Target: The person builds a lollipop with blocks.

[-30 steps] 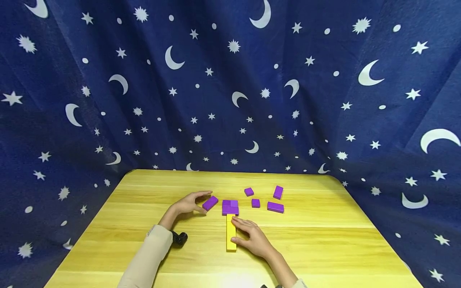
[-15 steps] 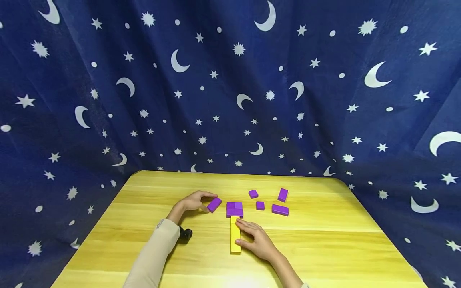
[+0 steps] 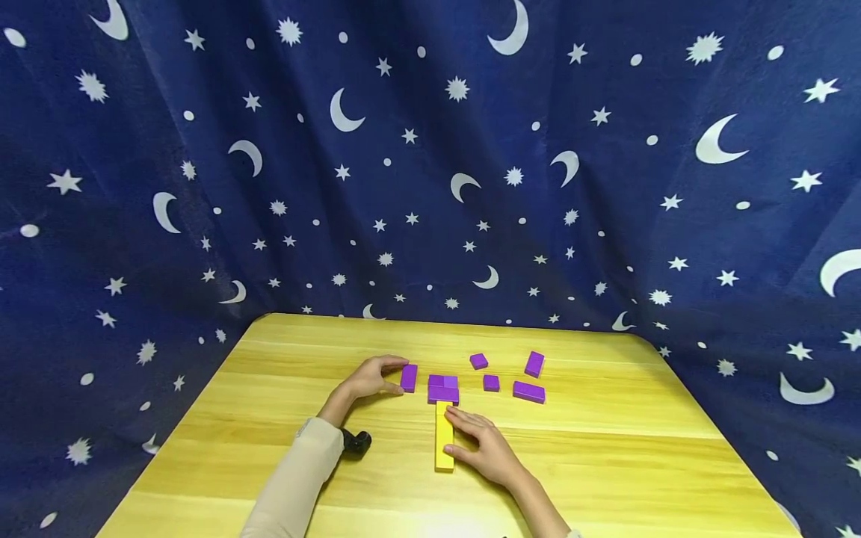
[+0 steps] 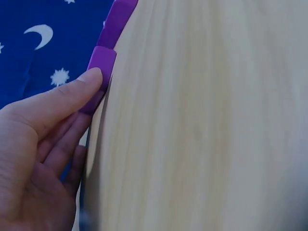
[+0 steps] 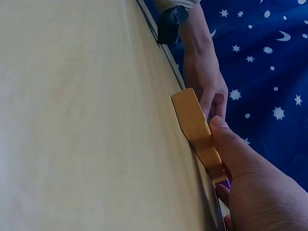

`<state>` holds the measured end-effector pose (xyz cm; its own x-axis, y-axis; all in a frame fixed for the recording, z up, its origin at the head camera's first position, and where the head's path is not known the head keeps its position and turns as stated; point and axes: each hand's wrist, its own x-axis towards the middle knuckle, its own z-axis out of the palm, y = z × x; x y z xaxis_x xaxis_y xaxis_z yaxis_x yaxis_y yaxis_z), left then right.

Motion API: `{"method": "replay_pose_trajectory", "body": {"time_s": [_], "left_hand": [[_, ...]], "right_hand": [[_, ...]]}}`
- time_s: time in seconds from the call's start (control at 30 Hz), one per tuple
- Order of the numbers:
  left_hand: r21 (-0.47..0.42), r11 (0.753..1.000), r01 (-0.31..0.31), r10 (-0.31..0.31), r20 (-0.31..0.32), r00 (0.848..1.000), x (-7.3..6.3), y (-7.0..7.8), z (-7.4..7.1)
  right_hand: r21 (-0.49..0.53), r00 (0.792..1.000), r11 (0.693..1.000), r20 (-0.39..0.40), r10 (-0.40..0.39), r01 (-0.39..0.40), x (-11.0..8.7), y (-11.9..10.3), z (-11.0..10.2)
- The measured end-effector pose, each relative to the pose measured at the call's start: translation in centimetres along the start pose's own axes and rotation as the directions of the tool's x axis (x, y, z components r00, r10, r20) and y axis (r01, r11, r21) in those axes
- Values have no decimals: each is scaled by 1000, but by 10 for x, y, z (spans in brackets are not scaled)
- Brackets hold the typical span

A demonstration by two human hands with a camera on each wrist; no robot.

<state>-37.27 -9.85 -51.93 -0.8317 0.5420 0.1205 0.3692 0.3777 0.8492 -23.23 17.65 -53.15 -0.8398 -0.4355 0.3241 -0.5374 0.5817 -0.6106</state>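
My left hand (image 3: 371, 378) pinches an oblong purple block (image 3: 409, 378) between the thumb at its near end and the fingers at its far end. In the left wrist view the thumb lies on that purple block (image 4: 102, 65). A short gap to the right is a compact group of purple blocks (image 3: 443, 395). A long yellow bar (image 3: 444, 441), with faint seams across it in the right wrist view, runs from this group towards me. My right hand (image 3: 491, 452) touches the bar's right side with fingertips and thumb; the fingers are fairly straight.
Loose purple blocks lie to the right: two small ones (image 3: 478, 362) and two oblong ones (image 3: 528, 392). The wooden table (image 3: 605, 463) ends at a dark blue curtain (image 3: 430, 149) with moons and stars. A black wrist device (image 3: 356, 443) sits at the left sleeve.
My left hand has taken hold of the slanted purple block and turned it nearly straight, closer in line with the group. The right hand stays at the yellow bar. The head view has shifted slightly.
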Motion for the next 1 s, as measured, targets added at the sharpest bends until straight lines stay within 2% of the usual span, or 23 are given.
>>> {"method": "replay_pose_trajectory", "body": {"time_s": [0.13,0.37,0.5,0.8,1.0], "left_hand": [[28,999,-30,31,-15,999,8,0,9],[36,999,2,-1,-18,1000,15,-4,18],[38,999,-23,23,-9,1000,17,-4,19],[71,997,-21,23,-21,1000,16,-3,23],[61,998,-18,21,-36,999,14,-3,25]], "right_hand": [[-2,1000,1000,-11,-2,2,0,0,-1],[-5,1000,1000,4,-13,13,-1,-2,0],[-16,1000,1000,-9,-18,18,-2,-1,0],[-13,1000,1000,-13,-23,23,-2,1,-1],[-13,1000,1000,-9,-20,20,-2,0,-1]]}}
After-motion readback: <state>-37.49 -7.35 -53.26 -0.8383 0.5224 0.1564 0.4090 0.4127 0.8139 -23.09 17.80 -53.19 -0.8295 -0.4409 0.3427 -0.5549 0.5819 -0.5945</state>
